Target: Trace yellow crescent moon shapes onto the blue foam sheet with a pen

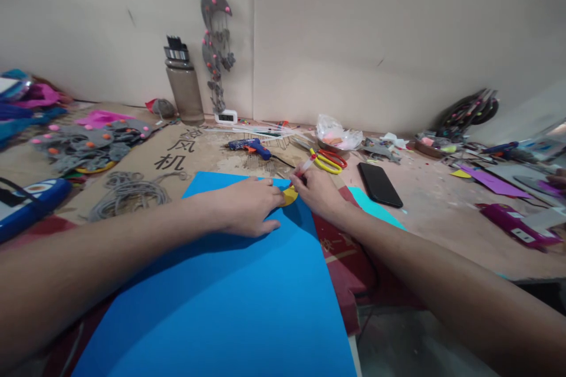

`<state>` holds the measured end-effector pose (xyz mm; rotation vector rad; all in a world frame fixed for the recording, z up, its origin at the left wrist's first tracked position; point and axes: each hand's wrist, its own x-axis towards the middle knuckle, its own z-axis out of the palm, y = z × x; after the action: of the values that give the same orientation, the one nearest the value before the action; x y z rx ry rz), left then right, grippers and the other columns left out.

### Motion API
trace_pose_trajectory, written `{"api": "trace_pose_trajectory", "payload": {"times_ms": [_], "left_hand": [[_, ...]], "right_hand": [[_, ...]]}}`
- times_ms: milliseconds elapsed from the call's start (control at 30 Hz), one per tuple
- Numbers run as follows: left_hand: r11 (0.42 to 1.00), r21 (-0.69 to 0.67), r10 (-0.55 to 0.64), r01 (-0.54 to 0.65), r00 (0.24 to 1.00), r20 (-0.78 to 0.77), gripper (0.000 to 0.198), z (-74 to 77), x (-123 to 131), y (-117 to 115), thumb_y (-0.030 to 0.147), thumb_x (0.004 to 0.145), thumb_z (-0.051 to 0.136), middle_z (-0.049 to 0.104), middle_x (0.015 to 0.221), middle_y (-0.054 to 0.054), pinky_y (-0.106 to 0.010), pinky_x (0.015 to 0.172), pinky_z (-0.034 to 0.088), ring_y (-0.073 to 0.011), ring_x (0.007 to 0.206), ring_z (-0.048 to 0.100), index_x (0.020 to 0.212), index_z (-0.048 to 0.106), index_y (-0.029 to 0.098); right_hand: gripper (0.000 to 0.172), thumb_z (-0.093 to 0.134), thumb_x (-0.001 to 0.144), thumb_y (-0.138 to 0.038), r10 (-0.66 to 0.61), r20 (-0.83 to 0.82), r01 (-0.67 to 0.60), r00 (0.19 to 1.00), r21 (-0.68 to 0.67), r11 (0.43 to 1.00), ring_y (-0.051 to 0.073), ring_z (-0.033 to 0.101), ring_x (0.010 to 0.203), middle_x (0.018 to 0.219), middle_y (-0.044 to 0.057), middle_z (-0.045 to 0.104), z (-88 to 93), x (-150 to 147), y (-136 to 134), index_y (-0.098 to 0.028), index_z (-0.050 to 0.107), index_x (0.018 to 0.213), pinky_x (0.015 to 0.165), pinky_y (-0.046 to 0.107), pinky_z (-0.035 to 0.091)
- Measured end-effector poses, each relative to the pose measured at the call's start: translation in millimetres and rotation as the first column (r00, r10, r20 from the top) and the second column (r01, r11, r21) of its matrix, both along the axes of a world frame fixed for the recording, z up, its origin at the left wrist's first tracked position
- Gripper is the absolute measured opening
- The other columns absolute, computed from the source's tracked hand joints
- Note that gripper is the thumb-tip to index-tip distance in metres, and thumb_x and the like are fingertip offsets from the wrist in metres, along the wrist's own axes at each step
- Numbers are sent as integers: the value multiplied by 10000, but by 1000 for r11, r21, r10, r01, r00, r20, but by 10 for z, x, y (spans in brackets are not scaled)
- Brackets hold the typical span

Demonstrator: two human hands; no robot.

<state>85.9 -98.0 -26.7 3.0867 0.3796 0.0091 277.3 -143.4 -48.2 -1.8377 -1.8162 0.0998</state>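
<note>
The blue sheet [239, 300] underlay my flat left hand [250, 209]; my right hand [319, 191] pinched a pen [308, 162]; light pressure risked the yellow piece [290, 196] slipping.

The large sheet [230, 306] is plain bright blue, and the small piece [290, 196] is yellow. The pen [306, 164] is whitish with red. The phone [380, 185] is black, the glue gun [256, 146] blue with orange, the cardboard [212, 159] brown with black characters

Brown cardboard [207, 156]: black characters 风机, one above unclear. Red sheet [347, 288]: characters unclear.
</note>
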Motion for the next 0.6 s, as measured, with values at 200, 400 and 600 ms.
{"api": "trace_pose_trajectory", "payload": {"times_ms": [200, 400, 600], "left_hand": [[998, 62, 22, -19, 999, -49, 622, -15, -33, -146, 650, 904, 401, 600, 1329, -155, -485, 978, 333, -352, 1180, 521, 1253, 609, 178], [995, 86, 48, -47, 999, -5, 761, -96, -49, -196, 736, 882, 345, 582, 1344, -185, -513, 1027, 285, -379, 1227, 491, 1294, 590, 146], [995, 65, 72, -72, 997, 15, 816, -129, -60, -232, 733, 873, 381, 553, 1374, -204, -479, 1021, 332, -369, 1217, 509, 1363, 528, 98]], "right_hand": [[213, 500, 933, -265, -11, 23, 12, 1000, -29, 1000, 161, 562, 648, 711, 57, 654, 21, -27, -19, -152, 646, 827, 595, 264, 333], [202, 486, 943, -236, 40, -26, -42, 999, -58, 997, 141, 561, 628, 713, 40, 651, 71, -94, -48, -153, 637, 838, 613, 253, 348], [187, 480, 946, -220, 74, -79, -81, 994, -83, 993, 151, 597, 690, 755, 48, 665, 113, -140, -51, -152, 616, 837, 653, 252, 379]]}}
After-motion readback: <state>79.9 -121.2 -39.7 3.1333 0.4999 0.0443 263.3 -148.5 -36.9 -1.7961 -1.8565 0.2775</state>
